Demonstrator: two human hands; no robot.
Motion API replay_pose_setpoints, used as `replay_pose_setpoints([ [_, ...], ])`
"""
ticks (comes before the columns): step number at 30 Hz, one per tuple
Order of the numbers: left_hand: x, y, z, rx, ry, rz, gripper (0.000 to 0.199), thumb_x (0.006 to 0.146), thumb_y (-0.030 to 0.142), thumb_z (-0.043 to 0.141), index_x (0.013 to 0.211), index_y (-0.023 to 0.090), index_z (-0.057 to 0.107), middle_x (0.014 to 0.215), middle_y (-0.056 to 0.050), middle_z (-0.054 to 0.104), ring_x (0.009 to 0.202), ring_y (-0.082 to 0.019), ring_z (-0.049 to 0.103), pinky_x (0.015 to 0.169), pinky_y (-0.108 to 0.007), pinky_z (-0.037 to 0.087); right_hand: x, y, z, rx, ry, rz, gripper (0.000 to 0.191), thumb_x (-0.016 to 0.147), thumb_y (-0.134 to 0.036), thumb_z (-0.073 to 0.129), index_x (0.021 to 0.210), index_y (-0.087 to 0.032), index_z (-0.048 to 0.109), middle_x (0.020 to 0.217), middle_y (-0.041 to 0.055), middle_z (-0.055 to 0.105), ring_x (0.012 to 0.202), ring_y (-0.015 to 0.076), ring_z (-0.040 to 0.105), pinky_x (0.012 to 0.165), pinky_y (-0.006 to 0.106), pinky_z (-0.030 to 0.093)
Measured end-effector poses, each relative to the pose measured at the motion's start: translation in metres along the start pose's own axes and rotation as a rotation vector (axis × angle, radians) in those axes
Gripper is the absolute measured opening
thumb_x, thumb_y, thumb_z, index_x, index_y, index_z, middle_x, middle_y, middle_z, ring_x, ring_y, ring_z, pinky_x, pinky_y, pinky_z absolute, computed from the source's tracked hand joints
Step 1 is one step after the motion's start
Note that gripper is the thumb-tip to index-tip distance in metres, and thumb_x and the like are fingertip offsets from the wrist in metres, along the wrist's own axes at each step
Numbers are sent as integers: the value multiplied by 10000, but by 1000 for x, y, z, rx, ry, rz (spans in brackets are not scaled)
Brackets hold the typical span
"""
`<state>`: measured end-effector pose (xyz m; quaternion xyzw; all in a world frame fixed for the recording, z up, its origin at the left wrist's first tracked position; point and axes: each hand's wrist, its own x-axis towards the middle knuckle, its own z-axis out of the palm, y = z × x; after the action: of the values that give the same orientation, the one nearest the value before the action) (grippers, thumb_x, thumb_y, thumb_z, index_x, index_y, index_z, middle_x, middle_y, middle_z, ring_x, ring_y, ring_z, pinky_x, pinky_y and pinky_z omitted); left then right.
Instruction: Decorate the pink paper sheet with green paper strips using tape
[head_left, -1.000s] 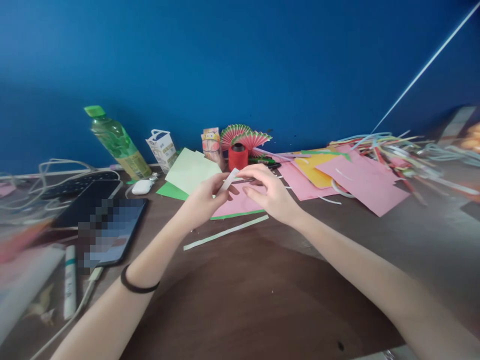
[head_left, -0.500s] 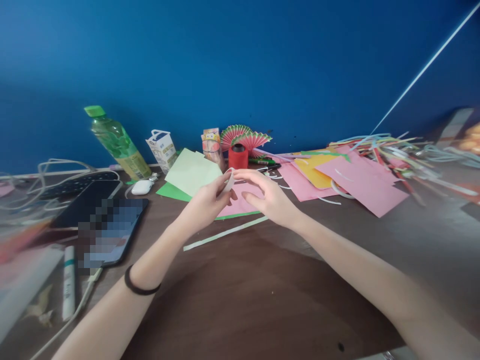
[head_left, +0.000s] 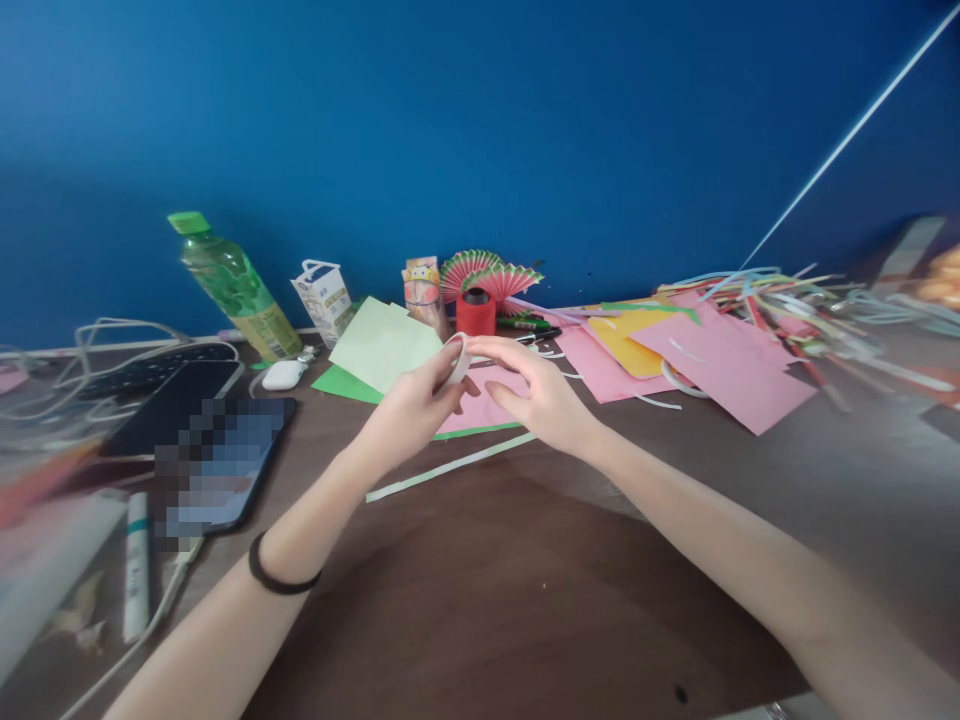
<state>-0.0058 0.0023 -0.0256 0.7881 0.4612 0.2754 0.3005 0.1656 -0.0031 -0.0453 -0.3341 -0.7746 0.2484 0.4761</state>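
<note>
A small white ring that looks like a roll of tape [head_left: 457, 366] is gripped between the thumb and fingers of my left hand [head_left: 413, 408]. My right hand [head_left: 551, 405] meets it from the other side: the index fingertip touches the ring's top edge, while the thumb stays apart from the fingers. Under both hands lies pink paper [head_left: 495, 395] with a green edge. A pale green paper strip [head_left: 450, 467] rests on the table just in front. Light green sheets [head_left: 386, 345] lie beyond my left hand.
A red cylinder [head_left: 475, 314] and folded paper fans [head_left: 491, 275] stand behind my hands. Left are a green bottle [head_left: 240, 290], a carton [head_left: 324, 300], an earbud case [head_left: 283, 375], and a phone [head_left: 232, 470]. Pink sheets [head_left: 727, 365] and heaped paper strips [head_left: 802, 310] lie right.
The white ring has turned slightly between my fingers and shows more of its round side. Both hands stay in nearly the same place.
</note>
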Motion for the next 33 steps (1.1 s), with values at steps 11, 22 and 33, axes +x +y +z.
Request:
replay_pose_setpoints([
  [11, 0, -4, 3, 31, 24, 9, 475, 847, 255, 395, 1318, 196, 367, 787, -3, 637, 592, -90, 530, 537, -195, 432, 0, 3, 0, 39, -8, 16, 426, 698, -1, 404, 1032, -223, 550, 1233, 36, 534, 1183, 167, 465, 1016, 373, 369],
  [22, 0, -4, 4, 222, 5, 54, 398, 832, 229, 404, 1225, 192, 456, 851, -28, 664, 648, -129, 596, 638, -239, 456, 0, 4, 1, -33, 45, 87, 118, 799, -173, 518, 911, -208, 528, 996, 44, 540, 973, 160, 538, 862, 337, 444],
  [33, 0, -16, 10, 365, 3, 147, 225, 849, 232, 416, 1069, 198, 385, 972, -64, 643, 716, -185, 639, 625, -264, 438, 3, 2, 1, 28, -68, 275, 52, 796, -228, 532, 772, -183, 521, 803, 7, 571, 764, 135, 543, 714, 293, 429],
])
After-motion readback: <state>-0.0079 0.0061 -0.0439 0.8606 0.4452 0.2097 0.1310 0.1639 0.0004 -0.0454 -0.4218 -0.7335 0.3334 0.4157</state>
